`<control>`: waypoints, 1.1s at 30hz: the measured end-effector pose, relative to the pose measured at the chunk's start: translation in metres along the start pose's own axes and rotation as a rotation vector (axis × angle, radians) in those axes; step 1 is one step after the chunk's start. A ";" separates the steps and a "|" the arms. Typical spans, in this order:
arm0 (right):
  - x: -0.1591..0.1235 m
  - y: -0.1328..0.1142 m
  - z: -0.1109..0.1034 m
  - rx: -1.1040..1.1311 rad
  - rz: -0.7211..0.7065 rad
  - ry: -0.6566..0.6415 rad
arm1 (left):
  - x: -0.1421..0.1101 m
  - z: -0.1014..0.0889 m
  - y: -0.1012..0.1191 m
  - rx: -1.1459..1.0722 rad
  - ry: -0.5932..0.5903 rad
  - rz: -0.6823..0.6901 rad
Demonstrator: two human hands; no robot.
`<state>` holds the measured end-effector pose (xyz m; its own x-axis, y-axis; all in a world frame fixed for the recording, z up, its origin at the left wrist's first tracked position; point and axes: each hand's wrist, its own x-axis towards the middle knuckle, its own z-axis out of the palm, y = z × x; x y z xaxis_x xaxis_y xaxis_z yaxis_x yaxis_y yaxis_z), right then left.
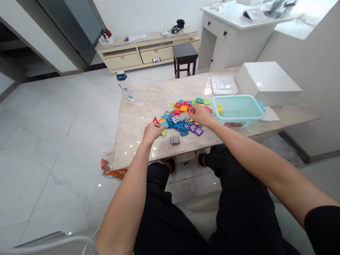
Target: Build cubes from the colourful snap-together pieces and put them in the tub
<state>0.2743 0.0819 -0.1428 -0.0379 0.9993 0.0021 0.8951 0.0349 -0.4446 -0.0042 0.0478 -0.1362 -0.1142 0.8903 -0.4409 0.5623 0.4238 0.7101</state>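
A heap of colourful interlocking plastic tiles [184, 132] lies on the table in front of me, in blue, red, orange, green, purple and grey. At its left edge is my left hand [153, 132], thumb and fingers apart beside a light blue tile [164, 124]. My right hand [201, 114] reaches into the heap's right side with curled fingers closed together at the grey tiles [183, 117]; what is between them is too small to make out. A separate grey tile block [174, 139] sits nearer to me. White window-like frames [137, 130] lie to the left.
A light teal plastic bin [240, 119] with a yellow piece inside stands right of the heap. Behind it are a clear lid [224, 85] and a white box [268, 80]. A water bottle [126, 87] stands at the marble table's [127, 147] far left corner.
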 end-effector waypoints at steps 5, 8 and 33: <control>0.018 -0.029 0.032 -0.207 -0.193 -0.157 | -0.025 -0.017 -0.002 0.375 0.209 0.236; 0.019 -0.053 0.045 -0.232 -0.264 -0.219 | -0.036 -0.023 -0.011 0.442 0.209 0.207; -0.004 -0.070 0.029 0.045 -0.581 -0.174 | -0.022 -0.003 0.006 -0.158 0.023 0.304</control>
<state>0.1991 0.0752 -0.1375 -0.5906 0.7993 0.1109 0.6862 0.5697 -0.4524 -0.0004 0.0314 -0.1202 0.0200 0.9826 -0.1848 0.4393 0.1574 0.8844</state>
